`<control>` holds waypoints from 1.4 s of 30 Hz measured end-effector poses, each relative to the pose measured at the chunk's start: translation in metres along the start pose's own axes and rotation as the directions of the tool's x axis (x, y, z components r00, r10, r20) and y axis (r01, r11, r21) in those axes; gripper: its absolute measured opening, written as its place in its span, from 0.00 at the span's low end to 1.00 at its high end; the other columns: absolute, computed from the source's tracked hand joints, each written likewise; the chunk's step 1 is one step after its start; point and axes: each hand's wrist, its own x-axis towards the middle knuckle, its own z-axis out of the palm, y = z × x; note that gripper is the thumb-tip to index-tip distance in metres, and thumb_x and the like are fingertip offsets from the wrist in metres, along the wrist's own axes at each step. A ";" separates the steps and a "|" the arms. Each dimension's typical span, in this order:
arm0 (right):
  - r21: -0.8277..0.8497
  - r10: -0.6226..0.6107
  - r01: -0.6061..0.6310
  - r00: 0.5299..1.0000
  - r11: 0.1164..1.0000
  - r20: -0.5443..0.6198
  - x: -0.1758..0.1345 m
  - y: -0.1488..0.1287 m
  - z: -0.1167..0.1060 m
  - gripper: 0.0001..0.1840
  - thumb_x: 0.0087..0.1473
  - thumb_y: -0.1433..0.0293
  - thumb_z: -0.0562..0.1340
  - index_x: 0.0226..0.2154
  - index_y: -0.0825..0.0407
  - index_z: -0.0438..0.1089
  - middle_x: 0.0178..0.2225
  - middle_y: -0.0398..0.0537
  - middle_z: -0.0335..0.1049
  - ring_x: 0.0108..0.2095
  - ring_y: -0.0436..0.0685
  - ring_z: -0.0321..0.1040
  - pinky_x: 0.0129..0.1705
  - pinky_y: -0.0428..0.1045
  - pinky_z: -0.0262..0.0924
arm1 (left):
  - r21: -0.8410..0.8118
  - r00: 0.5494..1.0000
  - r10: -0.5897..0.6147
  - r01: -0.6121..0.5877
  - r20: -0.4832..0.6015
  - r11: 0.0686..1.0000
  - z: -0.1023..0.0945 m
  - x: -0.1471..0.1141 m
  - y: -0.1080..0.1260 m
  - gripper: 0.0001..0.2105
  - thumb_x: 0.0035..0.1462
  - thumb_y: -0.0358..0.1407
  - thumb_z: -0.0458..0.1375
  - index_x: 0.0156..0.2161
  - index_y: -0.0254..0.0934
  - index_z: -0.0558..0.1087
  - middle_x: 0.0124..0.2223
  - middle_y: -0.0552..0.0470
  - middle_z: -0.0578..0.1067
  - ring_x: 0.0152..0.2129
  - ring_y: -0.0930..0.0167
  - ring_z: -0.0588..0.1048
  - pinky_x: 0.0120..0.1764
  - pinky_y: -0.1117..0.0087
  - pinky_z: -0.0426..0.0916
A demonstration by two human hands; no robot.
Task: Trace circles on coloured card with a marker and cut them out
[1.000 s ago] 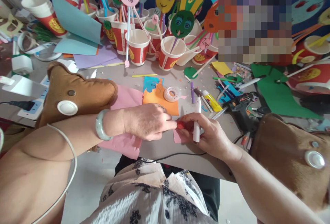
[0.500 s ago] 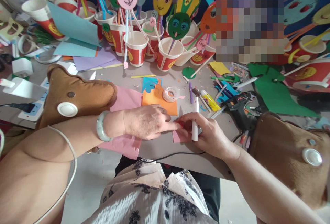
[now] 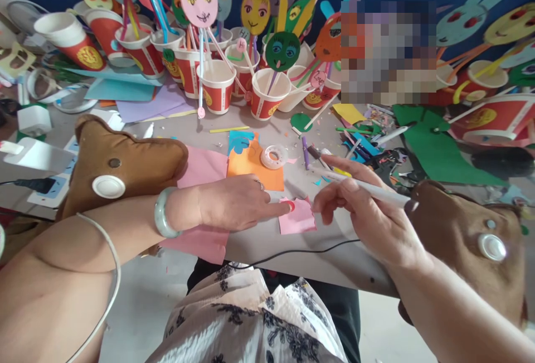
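Note:
My left hand [image 3: 238, 202] lies flat above the table, its index finger stretched out. That fingertip presses on a small pink paper piece [image 3: 298, 221] with one ragged edge, at a small red round spot or ring [image 3: 291, 206]; I cannot tell which it is. A white marker pen [image 3: 387, 193] is held in my right hand [image 3: 371, 212], lying slantwise between thumb and fingers. The right hand hovers just right of the pink piece, apart from it. Larger pink paper [image 3: 204, 168] lies partly under my left forearm.
Behind my hands lie orange paper [image 3: 251, 170], a clear tape roll [image 3: 274, 156] and a purple pen [image 3: 305, 151]. Paper cups [image 3: 270, 98] with paper-faced figures line the back. Brown cushions [image 3: 137, 154] flank me. A black cable [image 3: 288, 251] crosses the front edge.
My right hand has drawn away to the right from the pink piece, and the marker has swung from upright to nearly level. The left index finger stays on the paper.

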 end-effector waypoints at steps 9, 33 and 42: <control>0.001 0.174 -0.176 0.978 0.984 0.116 0.034 -0.006 0.010 0.12 0.57 0.60 0.67 0.35 0.51 0.70 0.23 0.42 0.71 0.18 0.47 0.60 0.19 0.44 0.55 | 0.012 0.996 -0.086 0.086 0.009 0.996 0.002 -0.004 0.008 0.28 0.63 0.26 0.49 0.68 0.40 0.60 0.25 0.55 0.74 0.16 0.71 0.65 0.21 0.68 0.51; -0.058 0.022 -0.003 0.947 0.998 0.320 0.036 0.024 0.005 0.17 0.66 0.55 0.61 0.35 0.51 0.73 0.32 0.50 0.77 0.31 0.54 0.74 0.30 0.46 0.67 | -0.028 0.995 -0.090 0.091 0.032 0.995 -0.005 -0.005 0.013 0.32 0.59 0.23 0.52 0.68 0.37 0.59 0.18 0.61 0.64 0.14 0.73 0.60 0.18 0.67 0.46; -0.133 -0.006 0.059 0.929 0.989 0.369 0.038 0.024 0.004 0.14 0.67 0.60 0.60 0.37 0.52 0.74 0.35 0.50 0.76 0.31 0.52 0.73 0.31 0.46 0.66 | -0.022 0.997 -0.072 0.072 0.010 0.997 -0.007 -0.005 0.012 0.32 0.58 0.23 0.55 0.67 0.35 0.60 0.17 0.62 0.64 0.12 0.74 0.60 0.17 0.67 0.47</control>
